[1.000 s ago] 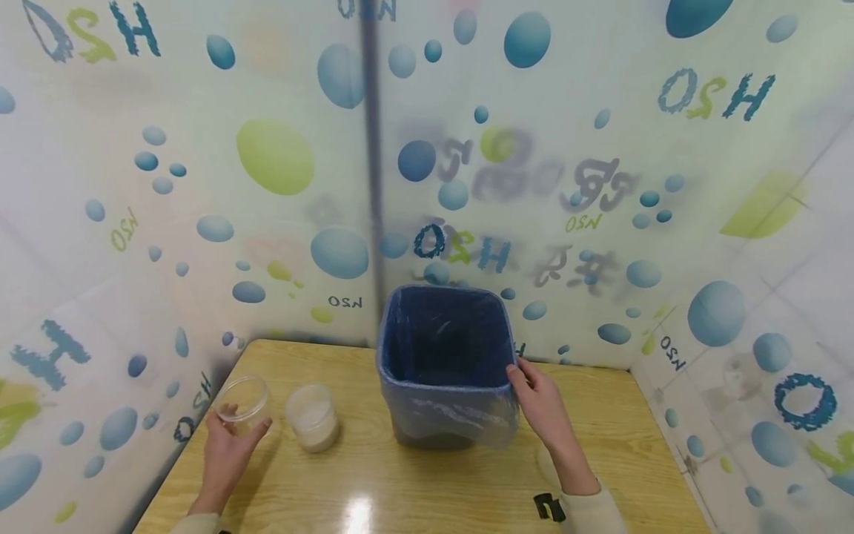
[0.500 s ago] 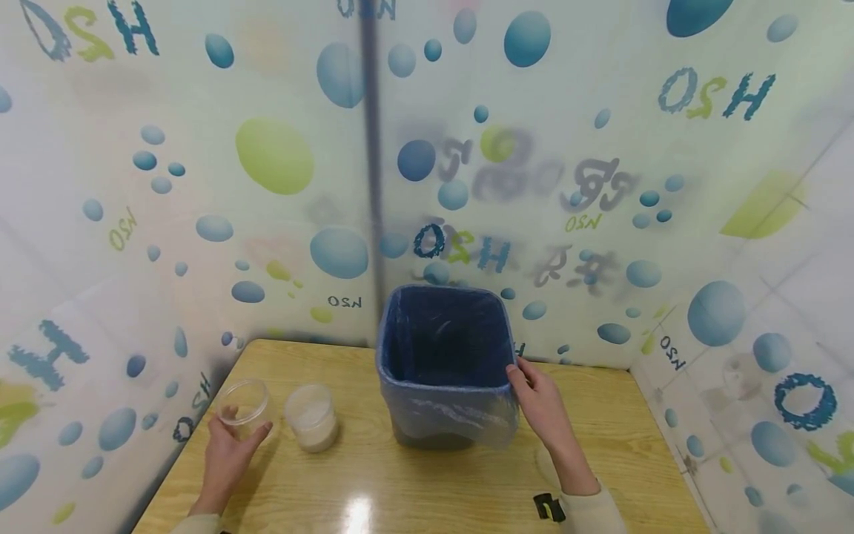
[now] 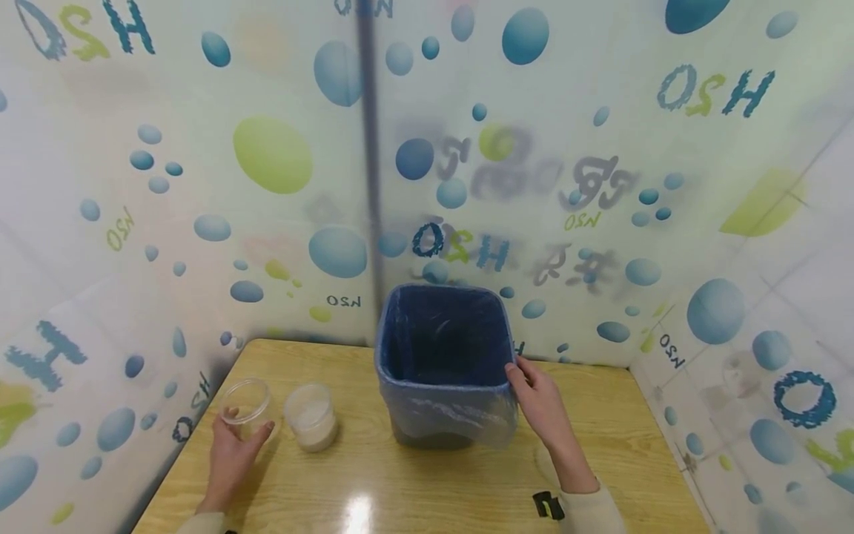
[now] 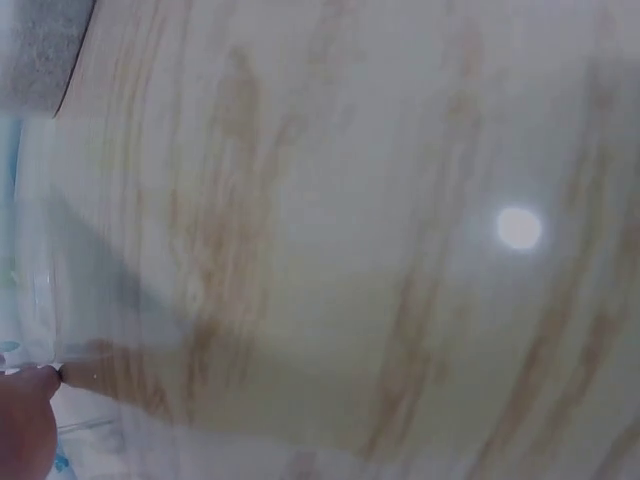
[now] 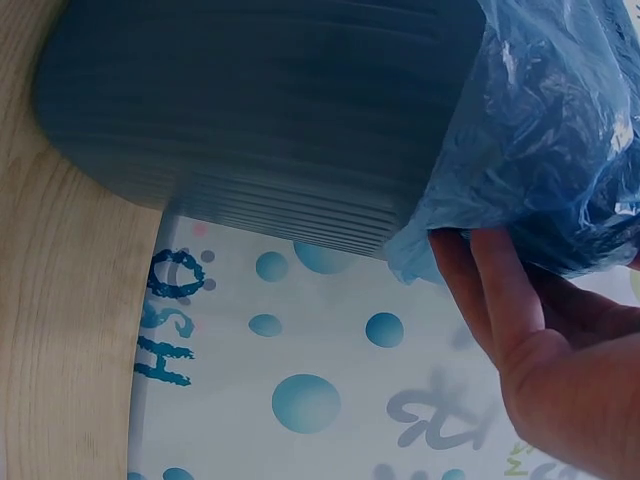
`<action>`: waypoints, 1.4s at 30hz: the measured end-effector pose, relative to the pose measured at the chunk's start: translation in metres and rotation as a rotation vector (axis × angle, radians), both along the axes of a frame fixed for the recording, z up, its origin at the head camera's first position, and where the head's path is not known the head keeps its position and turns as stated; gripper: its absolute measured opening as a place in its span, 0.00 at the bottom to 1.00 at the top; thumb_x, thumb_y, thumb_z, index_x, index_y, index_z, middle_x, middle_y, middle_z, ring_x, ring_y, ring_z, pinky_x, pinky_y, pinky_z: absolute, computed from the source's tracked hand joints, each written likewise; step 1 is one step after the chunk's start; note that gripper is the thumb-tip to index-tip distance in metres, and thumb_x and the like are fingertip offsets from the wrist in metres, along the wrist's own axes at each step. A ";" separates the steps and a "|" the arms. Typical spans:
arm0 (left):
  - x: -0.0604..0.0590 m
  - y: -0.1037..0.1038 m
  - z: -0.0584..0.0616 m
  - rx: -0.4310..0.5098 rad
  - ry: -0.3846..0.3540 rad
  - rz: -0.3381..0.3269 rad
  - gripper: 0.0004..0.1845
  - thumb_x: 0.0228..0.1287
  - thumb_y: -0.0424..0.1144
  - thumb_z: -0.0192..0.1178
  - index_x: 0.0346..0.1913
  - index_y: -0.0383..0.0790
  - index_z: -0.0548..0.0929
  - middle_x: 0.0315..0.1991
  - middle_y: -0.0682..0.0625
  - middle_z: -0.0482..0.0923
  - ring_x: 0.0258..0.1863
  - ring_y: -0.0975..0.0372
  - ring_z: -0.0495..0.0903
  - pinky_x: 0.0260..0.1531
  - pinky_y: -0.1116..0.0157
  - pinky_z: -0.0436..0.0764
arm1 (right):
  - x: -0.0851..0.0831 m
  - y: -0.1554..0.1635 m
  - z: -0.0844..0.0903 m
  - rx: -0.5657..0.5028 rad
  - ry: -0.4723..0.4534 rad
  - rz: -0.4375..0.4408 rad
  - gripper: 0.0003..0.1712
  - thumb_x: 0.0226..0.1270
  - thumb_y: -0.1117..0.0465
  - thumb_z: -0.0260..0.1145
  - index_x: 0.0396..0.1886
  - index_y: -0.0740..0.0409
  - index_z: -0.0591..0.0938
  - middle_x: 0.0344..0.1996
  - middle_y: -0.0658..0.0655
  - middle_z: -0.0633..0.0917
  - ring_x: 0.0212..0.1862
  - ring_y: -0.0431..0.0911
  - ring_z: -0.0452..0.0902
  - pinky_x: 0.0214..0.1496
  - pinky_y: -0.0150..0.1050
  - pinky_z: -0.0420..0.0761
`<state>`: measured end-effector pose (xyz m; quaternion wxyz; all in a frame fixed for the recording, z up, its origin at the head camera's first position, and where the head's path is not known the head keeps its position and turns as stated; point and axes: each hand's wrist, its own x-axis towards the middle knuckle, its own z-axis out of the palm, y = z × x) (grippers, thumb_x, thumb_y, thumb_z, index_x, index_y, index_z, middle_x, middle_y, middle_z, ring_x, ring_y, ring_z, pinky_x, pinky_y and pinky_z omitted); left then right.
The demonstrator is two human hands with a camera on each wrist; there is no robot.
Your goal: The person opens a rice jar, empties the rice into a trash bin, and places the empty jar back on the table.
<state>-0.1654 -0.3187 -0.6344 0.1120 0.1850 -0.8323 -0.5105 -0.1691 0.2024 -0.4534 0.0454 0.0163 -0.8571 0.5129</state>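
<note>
Nearest on the tabletop (image 3: 427, 482), the left hand (image 3: 233, 452) curls its fingers and thumb round an empty clear jar (image 3: 245, 404) at the near left; that grip is a light wrap low on the jar's wall. The jar looks thin, light and smooth, so it may slip or dent if squeezed; holding it round the middle of the wall seems safest. Just right of it, apart, stands a second jar (image 3: 310, 415) with something pale inside. Farther in, at the middle, stands a bin (image 3: 445, 371) lined with a blue bag (image 5: 560, 140). The right hand (image 3: 542, 404) rests its fingers (image 5: 490, 280) against the bag at the bin's near-right corner; whether they pinch the soft, crinkly film I cannot tell. Beyond rises a bubble-printed wall (image 3: 280, 156).
</note>
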 end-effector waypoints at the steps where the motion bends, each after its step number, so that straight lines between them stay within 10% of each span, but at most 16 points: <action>1: 0.000 0.000 0.000 -0.003 0.001 -0.004 0.58 0.61 0.39 0.74 0.79 0.25 0.41 0.75 0.20 0.50 0.74 0.29 0.54 0.73 0.38 0.56 | 0.000 0.000 0.000 0.001 -0.002 -0.003 0.32 0.84 0.47 0.53 0.75 0.64 0.71 0.68 0.68 0.77 0.66 0.61 0.76 0.63 0.59 0.78; 13: 0.007 0.006 0.001 -0.040 0.138 -0.051 0.70 0.47 0.32 0.80 0.81 0.28 0.35 0.75 0.19 0.44 0.76 0.30 0.45 0.76 0.39 0.45 | 0.000 -0.001 -0.001 -0.033 -0.004 -0.021 0.33 0.84 0.46 0.52 0.74 0.64 0.72 0.68 0.68 0.77 0.65 0.61 0.77 0.63 0.56 0.79; 24: 0.022 0.001 0.007 -0.143 0.110 -0.039 0.62 0.65 0.45 0.66 0.79 0.25 0.28 0.79 0.22 0.27 0.79 0.33 0.28 0.77 0.43 0.32 | 0.004 0.003 -0.006 -0.087 0.038 -0.027 0.34 0.84 0.43 0.51 0.77 0.60 0.70 0.73 0.65 0.71 0.73 0.60 0.66 0.72 0.62 0.66; 34: 0.029 0.007 0.023 -0.300 0.442 0.057 0.45 0.66 0.41 0.60 0.79 0.26 0.51 0.78 0.24 0.47 0.80 0.36 0.43 0.78 0.44 0.41 | 0.007 0.007 -0.011 -0.153 0.099 -0.061 0.31 0.85 0.46 0.50 0.76 0.62 0.70 0.74 0.64 0.70 0.75 0.59 0.64 0.74 0.57 0.63; 42: 0.022 0.026 0.038 -0.328 0.824 0.017 0.43 0.52 0.38 0.62 0.72 0.22 0.66 0.69 0.22 0.61 0.75 0.46 0.57 0.76 0.63 0.50 | 0.012 0.013 -0.018 -0.222 0.121 -0.054 0.29 0.86 0.50 0.49 0.75 0.62 0.70 0.73 0.63 0.71 0.74 0.55 0.65 0.59 0.17 0.68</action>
